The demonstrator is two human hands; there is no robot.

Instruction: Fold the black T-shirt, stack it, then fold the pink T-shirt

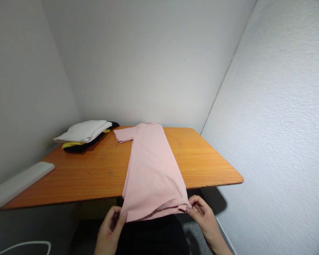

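A pink T-shirt [151, 163], folded in half lengthwise, lies along the wooden table [95, 173]. Its one visible sleeve points left near the back, and its hem end hangs past the front edge. My left hand [111, 228] pinches the left corner of the hem between thumb and fingers. At the right corner, my right hand [203, 216] grips the hem the same way. Between the two hands the hem layers sag slightly apart, with a small crease toward the right.
Folded clothes in white [83, 131], yellow and black are stacked at the table's back left. A long white object [21, 184] rests along the left edge. Walls stand behind and on both sides. A white cable [29, 243] curves at the lower left.
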